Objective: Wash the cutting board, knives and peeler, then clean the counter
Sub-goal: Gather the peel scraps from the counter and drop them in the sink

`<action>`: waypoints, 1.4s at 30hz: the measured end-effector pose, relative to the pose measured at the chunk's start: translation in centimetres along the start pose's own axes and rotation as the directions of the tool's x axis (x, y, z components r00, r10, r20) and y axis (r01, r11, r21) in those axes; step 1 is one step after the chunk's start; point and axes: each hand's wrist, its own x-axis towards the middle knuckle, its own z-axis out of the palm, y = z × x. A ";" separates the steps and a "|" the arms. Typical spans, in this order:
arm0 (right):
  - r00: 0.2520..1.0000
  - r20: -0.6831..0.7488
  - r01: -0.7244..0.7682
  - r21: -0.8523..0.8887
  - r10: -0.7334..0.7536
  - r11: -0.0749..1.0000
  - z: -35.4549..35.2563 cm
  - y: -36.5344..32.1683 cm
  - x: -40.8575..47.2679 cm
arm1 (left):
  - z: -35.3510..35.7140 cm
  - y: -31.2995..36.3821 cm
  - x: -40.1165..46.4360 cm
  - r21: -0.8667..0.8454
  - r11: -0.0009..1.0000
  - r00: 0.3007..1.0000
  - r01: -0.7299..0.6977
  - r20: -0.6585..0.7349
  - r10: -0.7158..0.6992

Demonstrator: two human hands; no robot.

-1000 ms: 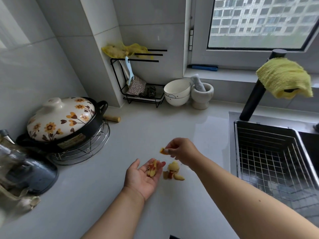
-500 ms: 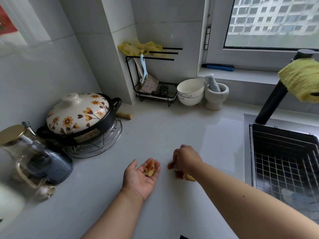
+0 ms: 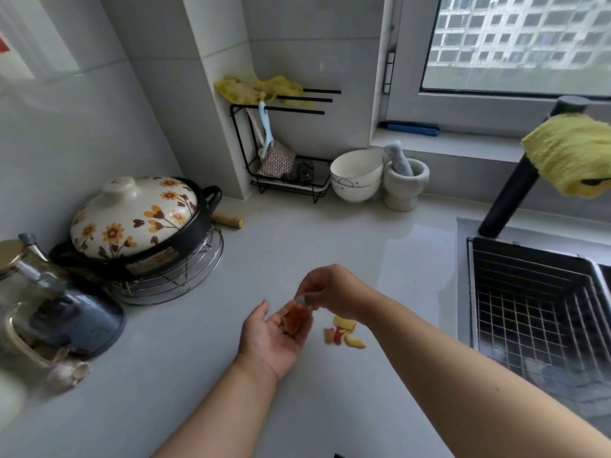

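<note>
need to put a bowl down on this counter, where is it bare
Bare: the counter stretch bordered by the clay pot, the stacked bowls and the sink. Also the near edge under the forearms. Crowded: the left end by the jars, and around the peels between both hands.

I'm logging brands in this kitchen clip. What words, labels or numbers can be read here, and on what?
None can be read.
Label on the black pot under the floral lid: print too small and blurred.
White bowl: a thin dark mark, not legible as text.
Red patch at the frame's upper left edge: cut off, unreadable.
</note>
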 end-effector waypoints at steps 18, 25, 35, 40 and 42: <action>0.946 -0.180 -0.313 -0.294 0.269 0.903 -1.6 7.5 -1.7 | 0.8 -1.0 0.2 0.011 0.999 0.999 0.031 -0.004 -0.031; 0.953 -0.147 -0.301 -0.414 0.263 0.859 -0.9 6.8 -2.0 | 0.9 -1.2 -0.5 0.029 0.999 0.999 0.030 -0.020 -0.029; 0.954 -0.123 -0.205 0.395 0.272 0.895 -2.6 4.5 -2.7 | 0.8 -1.6 -0.7 0.086 0.996 0.999 0.037 -0.026 -0.035; 0.989 -0.054 -0.124 0.210 0.139 0.970 -2.0 1.9 -2.7 | 1.8 -2.0 -1.6 0.103 0.992 0.997 0.072 0.025 -0.075; 0.986 -0.120 -0.107 0.073 0.115 0.992 -2.0 1.9 -2.6 | 1.9 -1.8 -1.6 0.092 0.994 0.997 0.061 0.031 -0.064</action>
